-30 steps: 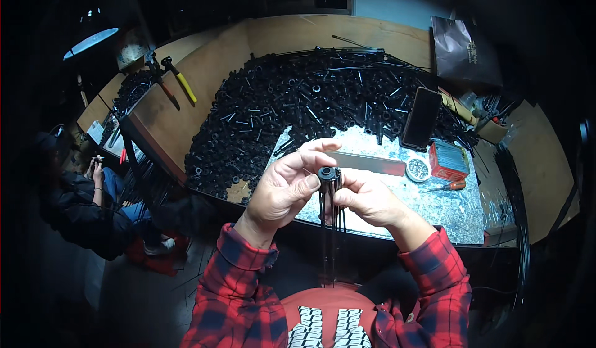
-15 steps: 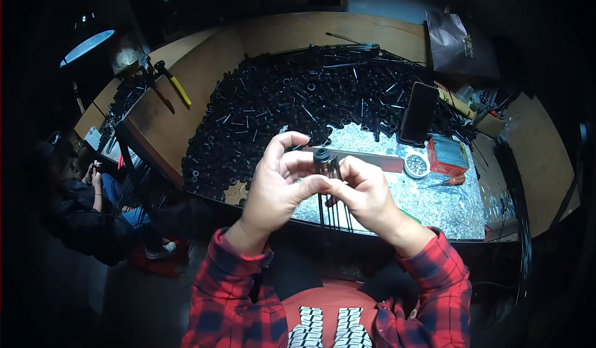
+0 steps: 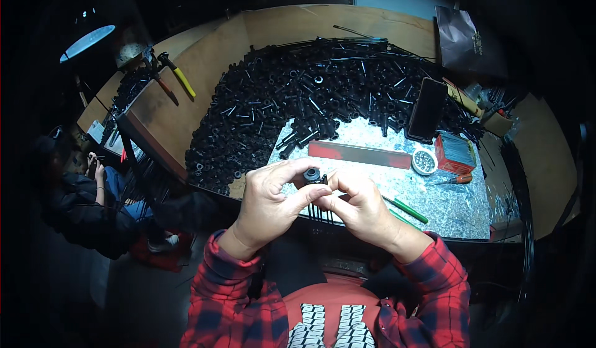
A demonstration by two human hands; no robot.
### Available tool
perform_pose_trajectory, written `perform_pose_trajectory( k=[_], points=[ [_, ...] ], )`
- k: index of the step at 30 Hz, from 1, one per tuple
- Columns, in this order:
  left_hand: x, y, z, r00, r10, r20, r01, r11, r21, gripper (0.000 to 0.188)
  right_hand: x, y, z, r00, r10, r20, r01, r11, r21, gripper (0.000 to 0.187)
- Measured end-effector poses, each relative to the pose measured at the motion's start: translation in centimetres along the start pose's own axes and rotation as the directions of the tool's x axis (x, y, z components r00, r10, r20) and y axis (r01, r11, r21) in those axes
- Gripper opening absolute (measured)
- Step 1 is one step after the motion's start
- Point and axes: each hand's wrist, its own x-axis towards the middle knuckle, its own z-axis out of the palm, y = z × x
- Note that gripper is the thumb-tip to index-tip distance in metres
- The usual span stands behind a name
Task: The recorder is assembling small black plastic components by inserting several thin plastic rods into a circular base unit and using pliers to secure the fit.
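Observation:
My left hand point(image 3: 271, 194) is closed around a small black cylindrical part point(image 3: 311, 175) with a round, ringed top, held above the bench's front edge. Several thin black rods point(image 3: 321, 214) hang down from under it. My right hand point(image 3: 362, 209) is pinched beside the part, thumb tip close to the left thumb, on one of the thin rods; fingers partly hide the grip. Past the hands, a long flat bar point(image 3: 359, 155), red and grey, lies on the speckled bench top point(image 3: 453, 214).
A large heap of black parts point(image 3: 261, 106) covers the back and left. On the right are a phone point(image 3: 427, 110), a white dish of small metal pieces point(image 3: 424, 161), a red box point(image 3: 456, 151), a screwdriver point(image 3: 460, 179) and a green pen point(image 3: 410, 210). Another person point(image 3: 93, 193) sits at far left.
Both hands have come slightly nearer to me with the part. The left fingers, raised before, have folded around it. The flat bar and green pen show more fully.

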Motion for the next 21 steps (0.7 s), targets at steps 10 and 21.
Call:
perform_pose_trajectory(
  k=[10,21],
  points=[
    [-0.5,-0.8,-0.7,0.969,0.127,0.211,-0.126,0.992,-0.016,0.023,0.0,0.8,0.2,0.987,0.158,0.016,-0.159,0.987,0.016,0.020],
    [-3.2,-3.2,3.9,0.998,0.013,-0.065,-0.005,0.991,0.131,0.029,-0.6,2.3,2.3,0.997,-0.036,-0.071,0.030,0.996,-0.080,0.011]
  ],
)
